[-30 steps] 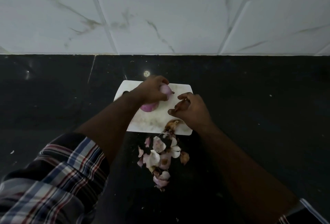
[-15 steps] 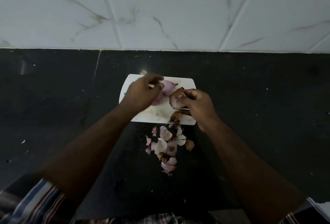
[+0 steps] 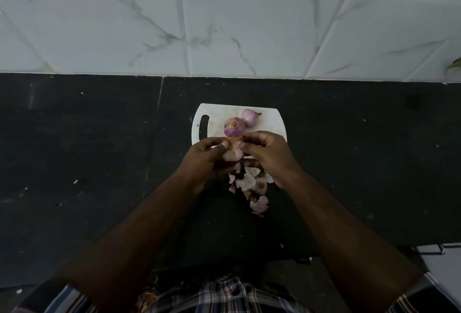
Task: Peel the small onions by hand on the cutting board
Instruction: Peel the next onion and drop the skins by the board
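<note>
A white cutting board (image 3: 268, 123) lies on the black counter. Two peeled purple onions rest on it: one (image 3: 234, 127) near the middle, a smaller one (image 3: 250, 117) just behind it, touching. Over the board's near edge, my left hand (image 3: 207, 156) and my right hand (image 3: 265, 153) together grip a third small onion (image 3: 232, 154), pale pink, pinched between thumbs and fingertips. My fingers hide most of it. A heap of loose pink and brown skins (image 3: 252, 185) lies on the counter just in front of the board, below my hands.
The black stone counter (image 3: 99, 163) runs left and right, with small white specks on it. A white marbled tile wall (image 3: 224, 26) rises right behind it. A pale object with a metal bar (image 3: 434, 253) shows at the lower right.
My left hand has let go of the onions on the board and come back toward me. Both hands now meet on a third onion over the board's near edge.
</note>
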Available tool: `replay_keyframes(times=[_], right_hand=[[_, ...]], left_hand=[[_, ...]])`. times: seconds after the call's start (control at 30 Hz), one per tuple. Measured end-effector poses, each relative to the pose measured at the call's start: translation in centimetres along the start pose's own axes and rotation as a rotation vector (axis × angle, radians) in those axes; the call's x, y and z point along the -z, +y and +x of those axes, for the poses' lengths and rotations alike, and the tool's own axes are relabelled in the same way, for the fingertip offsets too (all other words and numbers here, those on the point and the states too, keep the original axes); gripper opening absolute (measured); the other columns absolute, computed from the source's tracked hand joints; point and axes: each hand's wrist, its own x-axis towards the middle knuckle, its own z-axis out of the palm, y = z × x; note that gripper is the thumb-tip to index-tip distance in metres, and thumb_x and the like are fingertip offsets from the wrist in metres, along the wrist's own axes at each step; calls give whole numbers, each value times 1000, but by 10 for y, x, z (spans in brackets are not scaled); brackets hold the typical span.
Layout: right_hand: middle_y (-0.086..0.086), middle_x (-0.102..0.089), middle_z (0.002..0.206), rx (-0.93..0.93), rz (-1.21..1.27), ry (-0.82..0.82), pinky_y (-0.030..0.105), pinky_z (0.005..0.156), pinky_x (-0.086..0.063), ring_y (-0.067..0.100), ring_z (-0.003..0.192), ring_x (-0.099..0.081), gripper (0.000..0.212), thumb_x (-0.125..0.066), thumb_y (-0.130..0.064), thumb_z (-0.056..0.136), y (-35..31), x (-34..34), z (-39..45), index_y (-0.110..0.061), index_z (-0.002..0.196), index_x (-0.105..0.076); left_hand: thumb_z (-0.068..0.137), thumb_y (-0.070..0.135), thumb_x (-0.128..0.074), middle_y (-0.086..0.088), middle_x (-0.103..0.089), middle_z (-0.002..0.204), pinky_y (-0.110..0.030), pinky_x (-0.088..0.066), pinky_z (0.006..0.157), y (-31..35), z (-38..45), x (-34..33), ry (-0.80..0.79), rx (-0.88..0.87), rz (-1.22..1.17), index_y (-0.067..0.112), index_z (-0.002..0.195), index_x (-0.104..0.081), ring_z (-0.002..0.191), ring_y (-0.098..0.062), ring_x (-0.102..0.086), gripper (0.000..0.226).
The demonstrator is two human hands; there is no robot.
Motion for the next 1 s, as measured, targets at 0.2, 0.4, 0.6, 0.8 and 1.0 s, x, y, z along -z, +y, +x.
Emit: replay_keyframes(times=[0.2, 0.4, 0.6, 0.8, 1.0], right_hand=[[1, -77, 84, 31, -157, 140, 43, 73, -62, 19, 82, -74, 6, -70, -17, 90, 8, -9, -13, -16, 89, -77], [5, -75, 80, -230, 84, 162, 29, 58, -55, 18, 71, -71, 15, -64, -6, 93, 2, -1, -17, -12, 82, -71], [11, -75, 99, -437, 217, 109, 31, 63, -52, 24, 86, -67, 15, -58, -3, 94, 0, 27, -11, -9, 91, -72], [7, -71, 88, -549, 330, 36, 28, 56, -49, 18, 76, -66, 13, -58, -4, 95, 3, 46, -9, -11, 93, -68], [8, -75, 88, -462, 358, -34, 32, 65, -57, 20, 76, -71, 8, -64, -6, 93, 8, 54, -8, -9, 95, -71]], left_hand=[[93, 4, -69, -23, -71, 115, -39, -61, 78, -12, -12, 1, -72, -29, 6, 1, 118, -65, 98, -34, -74, 25], [93, -2, -65, -25, -70, 119, -45, -59, 89, -21, -14, -8, -83, -91, 94, 0, 124, -65, 105, -40, -71, 31], [93, -6, -62, -17, -74, 109, -33, -62, 77, -25, -12, -31, -119, -139, 114, 3, 118, -68, 94, -28, -74, 28], [94, -7, -61, -16, -72, 114, -34, -61, 79, -28, -6, -41, -104, -171, 244, 11, 116, -70, 100, -30, -74, 30], [98, 2, -61, -20, -72, 116, -37, -61, 82, -30, -2, -44, -66, -152, 231, 9, 121, -68, 100, -30, -74, 25]])
